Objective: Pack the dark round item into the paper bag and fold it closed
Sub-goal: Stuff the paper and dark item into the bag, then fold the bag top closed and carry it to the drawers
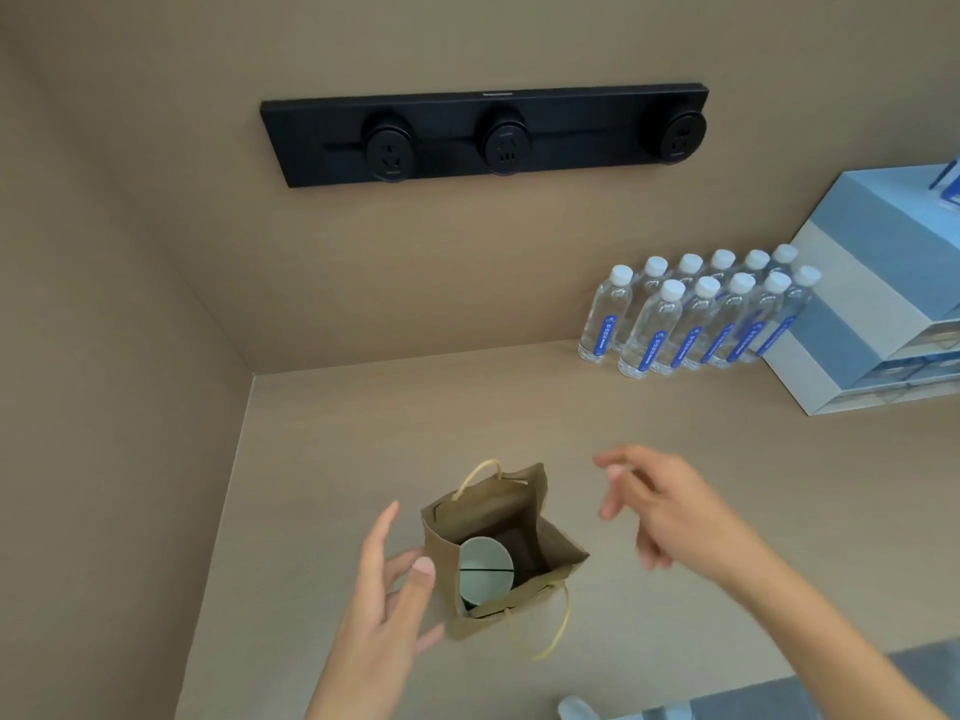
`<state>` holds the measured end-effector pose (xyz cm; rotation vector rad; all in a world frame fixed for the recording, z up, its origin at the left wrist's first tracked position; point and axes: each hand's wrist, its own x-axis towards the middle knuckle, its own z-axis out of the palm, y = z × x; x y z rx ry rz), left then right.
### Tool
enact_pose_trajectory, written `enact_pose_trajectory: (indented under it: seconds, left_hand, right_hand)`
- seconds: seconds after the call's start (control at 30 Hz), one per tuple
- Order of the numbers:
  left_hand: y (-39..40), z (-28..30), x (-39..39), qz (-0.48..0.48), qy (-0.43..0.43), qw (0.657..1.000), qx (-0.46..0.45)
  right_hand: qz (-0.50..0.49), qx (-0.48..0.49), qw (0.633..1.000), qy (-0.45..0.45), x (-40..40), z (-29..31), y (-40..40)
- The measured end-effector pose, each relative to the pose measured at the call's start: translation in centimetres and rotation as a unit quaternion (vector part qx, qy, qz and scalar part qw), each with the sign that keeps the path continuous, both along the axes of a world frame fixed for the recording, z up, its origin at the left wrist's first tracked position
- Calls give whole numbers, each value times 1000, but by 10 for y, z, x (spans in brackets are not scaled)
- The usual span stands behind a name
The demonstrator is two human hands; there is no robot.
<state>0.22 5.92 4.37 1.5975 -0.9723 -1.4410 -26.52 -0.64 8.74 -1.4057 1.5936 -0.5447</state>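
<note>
I see the round item (485, 568) inside the open paper bag (498, 550), showing a pale green face; its lower edge is hidden behind the bag's near wall, and I cannot make out its dark body. The bag stands upright on the tan counter (675, 433), mouth open, handles loose. My left hand (387, 610) is spread open just beside the bag's left wall, thumb at the rim, gripping nothing. My right hand (660, 506) hovers right of the bag, fingers loosely spread, empty, motion-blurred. Beyond the bag to the right stand water bottles (696, 317) against a blue-grey drawer box (872, 304), cut off by the frame. On the wall above the bag hangs a black socket rail (485, 132).
</note>
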Motion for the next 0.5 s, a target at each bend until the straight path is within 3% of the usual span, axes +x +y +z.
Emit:
enact_pose_trajectory:
  seconds: [0.1,0.17,0.37,0.5]
  left_hand:
    - [-9,-6,-6,7,75,996,41]
    - [-13,-9,-15,16,108,992,57]
    - [-24,-23,-24,106,115,987,38]
    - [-24,-33,-29,120,61,991,20]
  right_hand:
    - [-62,109,980,-152,22,-29,9]
    - [-85,126,968,-199,34,-39,12]
    - [-119,173,952,-224,50,-45,7]
    - [-153,174,944,-236,53,-51,4]
